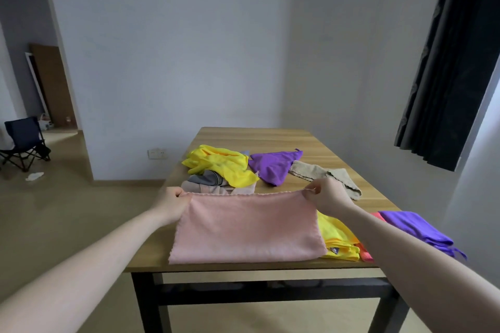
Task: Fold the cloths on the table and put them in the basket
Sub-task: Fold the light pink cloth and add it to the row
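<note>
A pink cloth [247, 227] lies spread on the near part of the wooden table [297, 140]. My left hand [170, 204] pinches its far left corner and my right hand [326, 197] pinches its far right corner. Behind it lie loose cloths: a yellow one [219, 163], a purple one [272, 166], a beige one [324, 174] and a grey and pink heap [205, 184]. To the right sit folded yellow [338, 238] and purple [416, 227] cloths, with a red one [365, 253] partly under them. No basket is in view.
White walls stand behind and right of the table, with a dark curtain [446, 62] at the upper right. A folding chair [25, 140] stands on the floor at far left. The table's near edge is just under the pink cloth.
</note>
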`<state>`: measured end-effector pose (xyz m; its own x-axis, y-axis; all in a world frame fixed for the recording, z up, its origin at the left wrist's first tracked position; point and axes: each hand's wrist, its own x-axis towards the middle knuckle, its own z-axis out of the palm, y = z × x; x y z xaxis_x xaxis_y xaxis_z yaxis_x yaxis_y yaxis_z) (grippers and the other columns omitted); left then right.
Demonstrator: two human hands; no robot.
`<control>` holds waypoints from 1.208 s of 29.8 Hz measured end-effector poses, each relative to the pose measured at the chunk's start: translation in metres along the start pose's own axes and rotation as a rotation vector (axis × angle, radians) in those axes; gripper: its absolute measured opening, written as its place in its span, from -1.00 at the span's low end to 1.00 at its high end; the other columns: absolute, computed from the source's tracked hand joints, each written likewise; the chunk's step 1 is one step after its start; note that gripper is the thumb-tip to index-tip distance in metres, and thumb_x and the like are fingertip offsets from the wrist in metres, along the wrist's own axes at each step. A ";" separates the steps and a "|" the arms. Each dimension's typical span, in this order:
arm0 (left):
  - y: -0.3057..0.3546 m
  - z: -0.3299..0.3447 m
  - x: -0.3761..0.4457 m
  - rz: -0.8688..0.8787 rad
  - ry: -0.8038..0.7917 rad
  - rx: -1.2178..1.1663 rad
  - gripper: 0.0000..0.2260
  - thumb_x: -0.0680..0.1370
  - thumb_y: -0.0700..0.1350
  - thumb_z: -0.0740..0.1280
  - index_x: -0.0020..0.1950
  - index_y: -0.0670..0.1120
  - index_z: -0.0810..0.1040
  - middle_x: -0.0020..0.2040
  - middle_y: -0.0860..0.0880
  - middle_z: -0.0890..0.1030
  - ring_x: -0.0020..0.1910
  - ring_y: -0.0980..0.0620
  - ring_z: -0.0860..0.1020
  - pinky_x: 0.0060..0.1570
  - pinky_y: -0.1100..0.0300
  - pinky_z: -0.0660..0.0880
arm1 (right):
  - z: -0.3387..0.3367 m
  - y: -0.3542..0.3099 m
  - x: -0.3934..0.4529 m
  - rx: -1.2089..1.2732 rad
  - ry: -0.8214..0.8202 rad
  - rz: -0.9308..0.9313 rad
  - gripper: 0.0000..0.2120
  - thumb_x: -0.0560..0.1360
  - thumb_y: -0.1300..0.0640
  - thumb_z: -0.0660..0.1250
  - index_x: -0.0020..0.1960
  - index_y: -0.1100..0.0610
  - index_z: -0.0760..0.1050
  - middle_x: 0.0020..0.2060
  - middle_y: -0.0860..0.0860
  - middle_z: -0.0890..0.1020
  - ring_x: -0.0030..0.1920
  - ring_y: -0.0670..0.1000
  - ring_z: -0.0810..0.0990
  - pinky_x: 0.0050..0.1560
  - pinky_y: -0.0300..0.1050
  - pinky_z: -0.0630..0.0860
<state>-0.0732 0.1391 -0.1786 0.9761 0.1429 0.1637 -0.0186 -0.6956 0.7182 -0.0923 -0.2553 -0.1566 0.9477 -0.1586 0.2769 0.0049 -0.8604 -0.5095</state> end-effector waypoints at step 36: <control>-0.040 0.067 0.001 -0.055 0.087 -0.116 -0.87 0.42 0.03 0.35 -0.21 -0.02 0.54 -0.35 0.02 0.56 -0.28 -0.09 0.54 -0.31 0.12 0.32 | 0.092 0.042 0.024 -0.140 -0.003 0.107 -0.68 0.58 -0.12 0.26 0.24 -0.03 0.60 0.20 0.01 0.65 0.21 0.10 0.58 0.04 -0.08 0.49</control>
<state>-0.0572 0.1199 -0.2522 0.9541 0.2424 0.1758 0.0050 -0.6000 0.8000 -0.0402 -0.2512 -0.2462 0.9413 -0.2516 0.2252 -0.1401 -0.8979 -0.4174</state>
